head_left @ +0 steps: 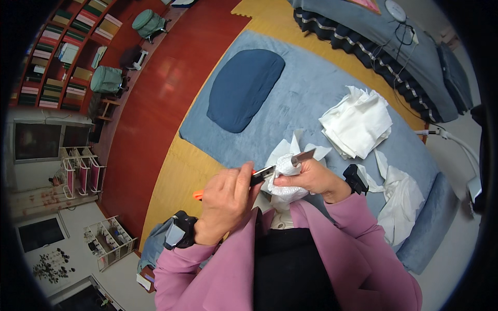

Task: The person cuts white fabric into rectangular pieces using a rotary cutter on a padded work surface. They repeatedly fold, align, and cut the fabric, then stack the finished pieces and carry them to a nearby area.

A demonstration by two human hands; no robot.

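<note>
My left hand (226, 194) is closed around a utility knife (262, 175) with a black and orange handle and a metal nose. A crumpled white tissue (284, 165) is wrapped around the middle of its blade. The bare end of the blade (303, 157) sticks out of the tissue on the right, near my right thumb and fingers. My right hand (312, 179) pinches the tissue from the right side. Loose corners of the tissue stand up above the knife and hang below it.
A blue padded mat (306, 78) lies ahead, with a dark blue cushion (245, 89) on it. A stack of white cloths or tissues (358, 122) and a rumpled white sheet (399, 202) lie to the right. Cables (397, 78) hang by the far-right bed.
</note>
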